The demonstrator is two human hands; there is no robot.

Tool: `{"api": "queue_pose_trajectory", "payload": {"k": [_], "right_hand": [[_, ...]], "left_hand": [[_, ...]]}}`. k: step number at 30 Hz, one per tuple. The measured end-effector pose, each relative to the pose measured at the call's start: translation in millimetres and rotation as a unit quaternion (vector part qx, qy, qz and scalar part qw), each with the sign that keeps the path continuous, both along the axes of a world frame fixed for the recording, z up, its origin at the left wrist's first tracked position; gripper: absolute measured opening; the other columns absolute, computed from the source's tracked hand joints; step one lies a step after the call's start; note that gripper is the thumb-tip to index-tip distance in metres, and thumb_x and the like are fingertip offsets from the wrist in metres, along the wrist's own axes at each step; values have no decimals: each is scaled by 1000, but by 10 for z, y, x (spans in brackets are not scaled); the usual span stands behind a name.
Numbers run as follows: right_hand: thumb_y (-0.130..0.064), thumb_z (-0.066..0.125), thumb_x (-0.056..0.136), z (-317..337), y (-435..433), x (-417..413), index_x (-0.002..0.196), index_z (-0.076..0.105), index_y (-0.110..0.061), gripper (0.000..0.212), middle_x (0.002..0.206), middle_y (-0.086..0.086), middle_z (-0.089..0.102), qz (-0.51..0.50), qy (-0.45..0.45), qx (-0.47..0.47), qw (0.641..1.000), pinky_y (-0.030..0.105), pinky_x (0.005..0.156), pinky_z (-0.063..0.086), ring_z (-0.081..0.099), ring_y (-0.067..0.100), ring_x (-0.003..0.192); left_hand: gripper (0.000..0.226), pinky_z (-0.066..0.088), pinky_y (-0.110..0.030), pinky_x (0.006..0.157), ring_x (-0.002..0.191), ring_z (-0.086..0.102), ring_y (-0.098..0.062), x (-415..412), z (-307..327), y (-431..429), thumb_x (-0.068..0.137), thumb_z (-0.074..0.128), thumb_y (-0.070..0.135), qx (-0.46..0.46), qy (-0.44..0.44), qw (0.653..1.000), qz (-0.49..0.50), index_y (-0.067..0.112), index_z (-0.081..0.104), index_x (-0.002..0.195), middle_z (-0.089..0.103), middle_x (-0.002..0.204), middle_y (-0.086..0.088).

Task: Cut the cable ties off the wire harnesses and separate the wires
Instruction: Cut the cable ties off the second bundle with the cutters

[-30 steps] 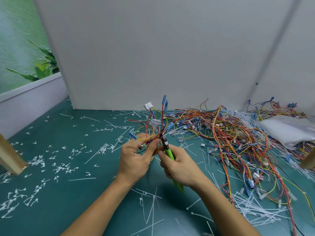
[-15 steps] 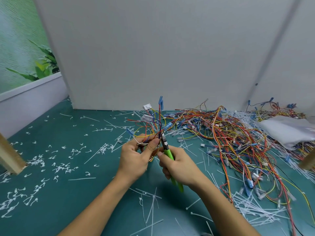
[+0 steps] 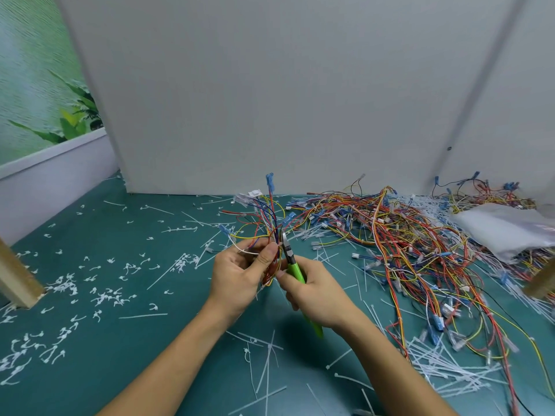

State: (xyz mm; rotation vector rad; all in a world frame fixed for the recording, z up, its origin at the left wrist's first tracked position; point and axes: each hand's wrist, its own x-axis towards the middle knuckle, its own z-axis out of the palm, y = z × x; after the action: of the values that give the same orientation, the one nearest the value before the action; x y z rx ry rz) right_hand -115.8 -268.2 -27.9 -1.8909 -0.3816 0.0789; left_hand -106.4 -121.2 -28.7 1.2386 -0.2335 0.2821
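The left hand [image 3: 240, 274] has its fingers curled round a small harness of thin plastic-coated wires in red, yellow, blue and orange [image 3: 265, 223], and the thumb presses on the bundle from the front. The wires fan upward out of this grip, and they end in small blue sleeves and in white square plastic connectors. The right hand [image 3: 318, 295] is closed round a small side cutter with smooth bright green handles [image 3: 295, 270]. Its short dark metal nose points up and touches the bundle just beside the left thumb. I cannot tell how far the blades are apart, and the tie in the bundle is too small to see. Both hands are above a flat matte teal-green table mat [image 3: 144, 349]. On the right part of the mat lies a big loose tangled heap of the same coloured wires [image 3: 405, 244], and beside it, near the front, there is a heap of long thin white plastic cable ties [image 3: 444, 364]. Many short curled white tie offcuts [image 3: 102, 297] are scattered on the left part. A crumpled clear plastic bag [image 3: 504, 229] rests on the far right of the heap. Behind the mat stands a plain smooth white board [image 3: 270, 100], and a pale square wooden post [image 3: 18, 280] stands at the left edge.
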Motion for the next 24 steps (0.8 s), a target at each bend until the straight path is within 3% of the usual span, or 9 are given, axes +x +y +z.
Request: {"api": "queue_pose_trajectory", "payload": {"k": [6,10,13,16,19,24], "right_hand": [[-26,50,98,-18,-6,8,74,54,-31,25,54,-12,44,17,39,14,999,23,47,32,35,8,47],[-25,50,97,-31,-14,11,83,48,-7,22,53,-11,42,16,49,19,998,25,47,31,34,10,46],[-28,54,93,-15,-2,5,87,52,-2,27,56,-9,42,11,34,30,999,28,50,36,38,15,49],[-27,58,94,-5,2,-3,85,58,-6,23,61,-8,45,2,-4,12,1000,40,59,41,44,19,61],[-27,57,96,-25,3,5,83,57,-12,20,62,-7,45,0,2,8,1000,43,61,43,44,20,62],[-31,49,97,-52,22,23,72,49,-29,25,56,-10,39,5,21,-4,1000,32,53,30,32,13,50]], "left_hand": [[10,56,-18,65,68,67,-8,0,-1,5,81,70,11,-1,-2,1000,1,6,73,88,75,78,-1],[7,56,-19,66,69,68,-8,-4,-3,-2,81,70,12,-2,-7,1000,-3,8,73,87,75,79,0],[8,56,-20,66,69,66,-10,2,-10,2,80,71,14,-5,1,1000,6,9,74,86,75,79,-2],[6,56,-19,65,68,65,-10,-2,-8,0,81,71,13,2,-2,1000,10,10,74,85,74,77,-1],[6,56,-20,66,68,65,-11,-8,-3,8,81,71,14,17,-9,1000,18,11,74,85,74,77,-1],[5,56,-19,65,67,65,-10,-10,8,6,84,70,7,23,-4,999,21,8,74,85,74,76,-1]]}}
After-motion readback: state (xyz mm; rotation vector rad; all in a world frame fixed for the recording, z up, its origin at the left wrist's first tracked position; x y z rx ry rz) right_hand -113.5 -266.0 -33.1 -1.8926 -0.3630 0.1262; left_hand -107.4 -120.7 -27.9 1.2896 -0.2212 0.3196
